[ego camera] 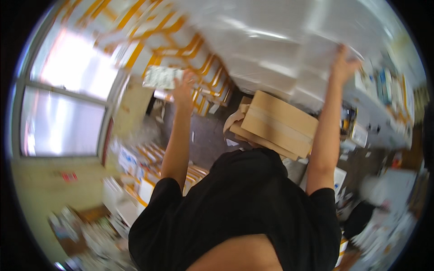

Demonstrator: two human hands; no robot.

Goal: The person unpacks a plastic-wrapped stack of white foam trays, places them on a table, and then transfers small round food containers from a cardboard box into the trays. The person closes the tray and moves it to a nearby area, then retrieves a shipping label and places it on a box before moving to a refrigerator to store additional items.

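Note:
My left hand [184, 83] is raised at the upper left, its fingers at the right edge of a small white packet or box [162, 77] with grey-green marks; the hand's far side is blurred. Stretched out at the upper right, my right hand [344, 66] has its fingers apart and holds nothing visible. It is in front of large stacked blocks wrapped in clear film [278, 44]; whether it touches them cannot be told. Between and below my arms lie flattened brown cardboard boxes [279, 118].
White boxes with orange tape [190, 50] are stacked high behind my left hand. A window [64, 118] is at the far left. A white cabinet or shelf [379, 105] bearing goods stands at the right. Scraps litter the dark floor [205, 135].

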